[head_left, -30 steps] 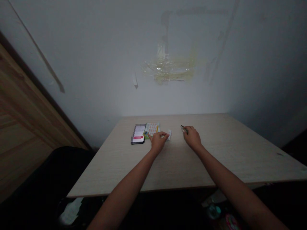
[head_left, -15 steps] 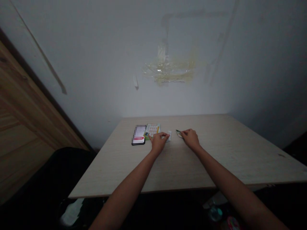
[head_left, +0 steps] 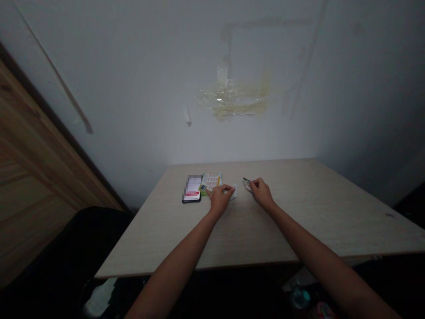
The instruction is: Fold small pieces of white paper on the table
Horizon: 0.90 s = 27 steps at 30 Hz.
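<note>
My left hand (head_left: 219,199) is closed in a pinch on a small white printed paper (head_left: 234,191) that lies at its fingertips; the thumb side partly covers it. Close to that hand's outer fingers rests a colourful printed booklet or sheet (head_left: 211,180) with rows of small pictures. To the right, my right hand (head_left: 262,194) pinches a small thin card (head_left: 247,183) with a dark corner, tilted up off the table. A gap of bare tabletop separates the two pieces. What is printed on them is too small to read.
A phone (head_left: 191,195) with a lit, blurred screen lies left of the booklet on the pale wooden table (head_left: 245,235). Behind it rises a wall with peeling tape (head_left: 241,101). A wooden panel (head_left: 40,133) stands at left, and a bottle (head_left: 299,297) is below the table.
My right hand has shifted slightly left and turned the small card more edge-on. My left hand stays in nearly the same place, still pinching the white paper.
</note>
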Motion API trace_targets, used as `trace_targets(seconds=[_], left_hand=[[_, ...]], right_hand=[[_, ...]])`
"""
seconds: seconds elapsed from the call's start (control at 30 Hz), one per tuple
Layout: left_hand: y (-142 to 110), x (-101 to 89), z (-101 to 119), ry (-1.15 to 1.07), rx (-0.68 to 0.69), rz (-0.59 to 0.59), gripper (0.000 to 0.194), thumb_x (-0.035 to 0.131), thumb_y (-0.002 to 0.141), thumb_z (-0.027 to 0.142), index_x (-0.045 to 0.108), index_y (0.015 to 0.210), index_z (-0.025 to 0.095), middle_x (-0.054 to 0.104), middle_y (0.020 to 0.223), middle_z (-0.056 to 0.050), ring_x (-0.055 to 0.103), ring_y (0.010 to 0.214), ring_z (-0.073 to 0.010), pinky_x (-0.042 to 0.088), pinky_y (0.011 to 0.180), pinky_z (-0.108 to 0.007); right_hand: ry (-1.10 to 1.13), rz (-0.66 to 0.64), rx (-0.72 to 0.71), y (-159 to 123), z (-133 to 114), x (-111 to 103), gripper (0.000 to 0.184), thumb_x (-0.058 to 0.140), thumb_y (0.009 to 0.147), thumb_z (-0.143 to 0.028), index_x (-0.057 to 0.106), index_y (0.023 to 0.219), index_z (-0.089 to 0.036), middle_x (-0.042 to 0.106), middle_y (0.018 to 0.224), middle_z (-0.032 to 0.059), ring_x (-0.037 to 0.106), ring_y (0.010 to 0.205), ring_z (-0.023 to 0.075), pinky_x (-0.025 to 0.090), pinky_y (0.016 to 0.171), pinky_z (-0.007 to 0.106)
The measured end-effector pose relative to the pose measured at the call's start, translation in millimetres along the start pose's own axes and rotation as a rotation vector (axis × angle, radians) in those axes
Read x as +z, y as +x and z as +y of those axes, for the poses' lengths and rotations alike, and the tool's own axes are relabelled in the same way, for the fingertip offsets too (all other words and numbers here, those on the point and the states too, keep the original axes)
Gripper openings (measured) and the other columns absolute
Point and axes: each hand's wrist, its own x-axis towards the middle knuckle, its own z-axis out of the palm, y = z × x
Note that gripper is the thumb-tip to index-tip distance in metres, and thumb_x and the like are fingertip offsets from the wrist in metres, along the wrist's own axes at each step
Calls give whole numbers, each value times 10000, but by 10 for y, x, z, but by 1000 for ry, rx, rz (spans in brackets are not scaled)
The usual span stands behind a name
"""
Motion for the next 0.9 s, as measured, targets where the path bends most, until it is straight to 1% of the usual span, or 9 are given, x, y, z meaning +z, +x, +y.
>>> trace_targets(seconds=[0.17, 0.23, 0.33, 0.4, 0.5, 0.63, 0.73, 0.83, 0.9], left_hand=[[-13, 19, 42, -54, 17, 16, 196, 638, 852, 425, 769, 837, 280, 782, 976, -16, 660, 1040, -242, -15, 1182, -605], [-18, 21, 55, -65, 24, 25, 200, 638, 854, 423, 766, 836, 271, 782, 971, -16, 666, 1021, -233, -2, 1184, -604], [-20, 20, 58, -72, 27, 48, 200, 641, 854, 417, 761, 834, 258, 781, 968, -17, 668, 1018, -232, -16, 1181, -611], [-17, 18, 53, -77, 24, 60, 200, 638, 859, 411, 758, 838, 253, 780, 970, -19, 664, 1025, -233, -40, 1176, -617], [-13, 12, 48, -80, 18, 62, 190, 638, 863, 397, 755, 845, 249, 778, 977, -22, 657, 1040, -238, -69, 1162, -637], [-10, 2, 51, -54, 16, 70, 178, 642, 855, 384, 760, 853, 250, 774, 999, -22, 643, 1082, -252, -34, 1163, -649], [-7, -5, 53, -46, 12, 58, 172, 647, 846, 376, 766, 851, 252, 777, 993, -29, 643, 1080, -252, -7, 1172, -636], [-7, -13, 64, -49, -13, 40, 143, 663, 830, 353, 771, 820, 258, 779, 990, -24, 648, 1076, -259, -7, 1167, -646], [-10, -21, 74, -55, -21, 29, 126, 670, 823, 336, 773, 813, 263, 780, 995, -19, 650, 1078, -261, -18, 1163, -652]], right_hand=[[158, -77, -55, -41, 2, 108, 374, 564, 794, -575, 547, 828, -203, 637, 779, 32, 589, 752, 197, 442, 714, 313], [221, -98, -48, -56, 7, 151, 412, 597, 769, -603, 543, 849, -203, 625, 763, 23, 586, 734, 190, 447, 700, 311], [333, -167, -24, -65, 21, 205, 463, 655, 731, -617, 528, 897, -203, 625, 763, 17, 595, 707, 181, 456, 668, 305], [396, -209, -18, -58, 38, 235, 481, 684, 710, -612, 530, 909, -202, 643, 811, 31, 615, 733, 184, 473, 682, 311], [462, -234, -18, -34, 75, 272, 473, 711, 688, -585, 543, 905, -200, 656, 880, 47, 638, 784, 190, 500, 732, 331], [536, -236, -11, -5, 115, 297, 456, 749, 664, -512, 548, 927, -200, 646, 904, 40, 649, 790, 183, 526, 753, 339], [560, -248, -29, -2, 122, 282, 486, 756, 669, -457, 561, 1037, -205, 634, 962, 40, 653, 767, 165, 542, 739, 330], [507, -256, -61, -4, 110, 246, 546, 731, 694, -443, 578, 1162, -208, 623, 1024, 56, 645, 734, 153, 550, 706, 324], [467, -262, -70, -2, 98, 222, 574, 708, 708, -449, 590, 1211, -201, 619, 1039, 67, 641, 724, 152, 552, 698, 326]])
